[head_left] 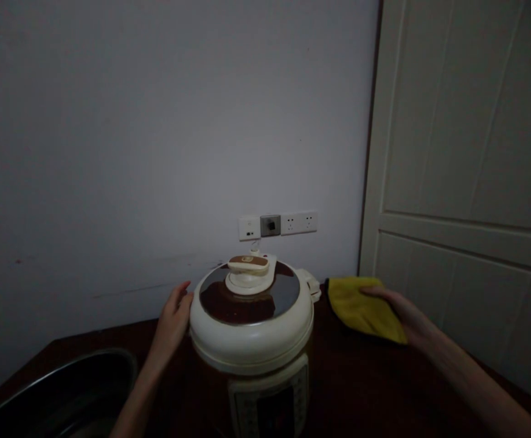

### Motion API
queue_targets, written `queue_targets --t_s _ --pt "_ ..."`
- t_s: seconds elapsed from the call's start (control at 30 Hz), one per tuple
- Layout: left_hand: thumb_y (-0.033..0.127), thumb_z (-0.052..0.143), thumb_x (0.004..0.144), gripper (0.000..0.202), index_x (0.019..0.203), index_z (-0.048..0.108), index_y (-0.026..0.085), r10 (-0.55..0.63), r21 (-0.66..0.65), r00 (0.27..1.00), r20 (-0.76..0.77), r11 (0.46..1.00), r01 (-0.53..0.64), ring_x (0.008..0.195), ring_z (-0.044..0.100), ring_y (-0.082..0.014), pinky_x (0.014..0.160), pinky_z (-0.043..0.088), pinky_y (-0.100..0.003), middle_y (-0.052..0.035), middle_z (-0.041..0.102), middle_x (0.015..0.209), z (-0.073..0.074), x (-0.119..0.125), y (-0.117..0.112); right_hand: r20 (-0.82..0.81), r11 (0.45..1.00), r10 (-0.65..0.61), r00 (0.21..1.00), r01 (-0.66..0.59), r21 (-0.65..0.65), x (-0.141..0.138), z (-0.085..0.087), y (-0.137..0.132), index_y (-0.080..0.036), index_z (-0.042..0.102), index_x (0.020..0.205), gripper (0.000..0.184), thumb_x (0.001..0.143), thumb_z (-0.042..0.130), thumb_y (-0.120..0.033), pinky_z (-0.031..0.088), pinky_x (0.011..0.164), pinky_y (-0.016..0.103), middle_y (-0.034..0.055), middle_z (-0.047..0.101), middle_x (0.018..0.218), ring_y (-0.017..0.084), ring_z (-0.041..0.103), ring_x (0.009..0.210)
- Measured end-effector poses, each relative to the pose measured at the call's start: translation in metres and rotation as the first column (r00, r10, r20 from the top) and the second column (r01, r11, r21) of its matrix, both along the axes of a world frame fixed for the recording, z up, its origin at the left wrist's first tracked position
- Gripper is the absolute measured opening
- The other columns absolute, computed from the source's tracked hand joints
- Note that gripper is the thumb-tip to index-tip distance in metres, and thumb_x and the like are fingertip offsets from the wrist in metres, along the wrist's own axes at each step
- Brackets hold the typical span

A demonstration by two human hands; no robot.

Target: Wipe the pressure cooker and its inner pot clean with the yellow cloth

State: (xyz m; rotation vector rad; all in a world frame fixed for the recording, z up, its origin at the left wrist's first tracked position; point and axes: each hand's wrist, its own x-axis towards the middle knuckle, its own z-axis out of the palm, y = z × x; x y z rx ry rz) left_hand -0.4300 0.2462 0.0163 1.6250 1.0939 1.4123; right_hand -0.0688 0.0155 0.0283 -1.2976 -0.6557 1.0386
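A white electric pressure cooker (251, 347) stands on the table, its lid dark brown and silver with a cream handle and valve (248, 267). A control panel (269, 404) on its front runs out of view at the bottom edge. My left hand (173, 322) rests against the left side of the lid, fingers apart. Right of the cooker, a folded yellow cloth (360, 307) with a dark underside lies under my right hand (395, 310), whose fingers press on it and seem to hold it.
A dark wooden table (351, 383) carries everything. A dark metal basin (55, 392) sits at the lower left, partly out of view. Behind the cooker, a white wall has a strip of sockets and a switch (278, 224). A cream panelled door (457, 182) stands at the right.
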Motion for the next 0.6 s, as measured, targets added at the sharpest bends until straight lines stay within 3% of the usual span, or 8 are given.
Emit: queue_targets --t_s 0.1,0.17,0.23,0.27,0.33,0.43,0.6 --pt "0.043 0.047 0.075 0.051 0.115 0.056 0.012 0.012 0.015 1.000 -0.009 1.000 -0.012 0.116 0.050 -0.0263 0.102 0.033 -0.040 -0.0134 0.057 0.123 -0.001 0.002 -0.001 0.226 0.955 -0.249 0.942 0.199 0.222 -0.001 0.044 0.054 -0.015 0.059 0.100 0.030 0.075 0.057 -0.031 0.054 0.077 0.034 0.0116 0.069 0.097 0.022 0.067 0.085" --pt "0.042 0.046 0.076 0.050 0.114 0.057 0.012 0.011 0.022 1.000 -0.012 1.000 -0.011 0.118 0.049 -0.0258 0.104 0.031 -0.040 -0.0141 0.056 0.124 -0.003 0.003 -0.001 0.432 0.949 -0.257 0.865 0.140 0.283 -0.011 0.061 0.093 -0.014 0.059 0.100 0.029 0.077 0.056 -0.032 0.054 0.074 0.033 0.0096 0.069 0.093 0.021 0.066 0.081" --pt "0.043 0.046 0.077 0.050 0.113 0.059 0.012 -0.006 0.030 1.000 -0.015 1.000 0.006 0.120 0.048 -0.0251 0.105 0.029 -0.039 -0.0143 0.055 0.126 -0.006 0.002 0.001 0.622 0.976 -0.043 0.782 -0.101 0.194 -0.028 0.068 0.128 -0.013 0.060 0.096 0.029 0.081 0.051 -0.036 0.053 0.073 0.032 0.0085 0.069 0.088 0.019 0.065 0.078" --pt "0.044 0.047 0.077 0.049 0.112 0.060 0.012 -0.013 0.035 1.000 -0.013 0.999 0.013 0.120 0.047 -0.0249 0.105 0.028 -0.039 -0.0142 0.055 0.126 -0.008 0.001 0.002 0.685 0.967 0.086 0.724 -0.227 0.119 -0.037 0.069 0.142 -0.012 0.061 0.094 0.031 0.084 0.047 -0.038 0.053 0.073 0.032 0.0086 0.069 0.087 0.018 0.064 0.077" --pt "0.046 0.048 0.077 0.047 0.108 0.062 0.014 -0.028 0.042 1.000 0.001 0.999 0.028 0.121 0.048 -0.0246 0.106 0.028 -0.038 -0.0128 0.056 0.126 -0.010 0.000 0.003 0.768 0.931 0.222 0.600 -0.365 0.016 -0.052 0.067 0.160 -0.011 0.061 0.091 0.034 0.087 0.043 -0.040 0.051 0.074 0.031 0.0087 0.068 0.087 0.017 0.063 0.076" --pt "0.046 0.046 0.077 0.044 0.105 0.064 0.016 -0.064 0.046 0.998 0.003 0.997 0.064 0.119 0.049 -0.0246 0.105 0.027 -0.039 -0.0103 0.059 0.122 -0.009 0.000 0.000 0.813 0.926 0.222 0.538 -0.378 -0.002 -0.063 0.060 0.164 -0.012 0.059 0.088 0.039 0.089 0.038 -0.044 0.051 0.073 0.031 0.0084 0.067 0.086 0.016 0.061 0.076" --pt "0.045 0.037 0.079 0.045 0.101 0.066 0.017 -0.149 0.107 0.980 -0.134 0.981 0.164 0.110 0.054 -0.0250 0.101 0.032 -0.037 -0.0083 0.065 0.113 0.002 -0.001 -0.011 0.884 0.977 0.071 0.462 -0.211 0.032 -0.067 0.051 0.132 -0.014 0.059 0.084 0.048 0.089 0.030 -0.053 0.051 0.068 0.034 0.0076 0.065 0.077 0.018 0.060 0.070"
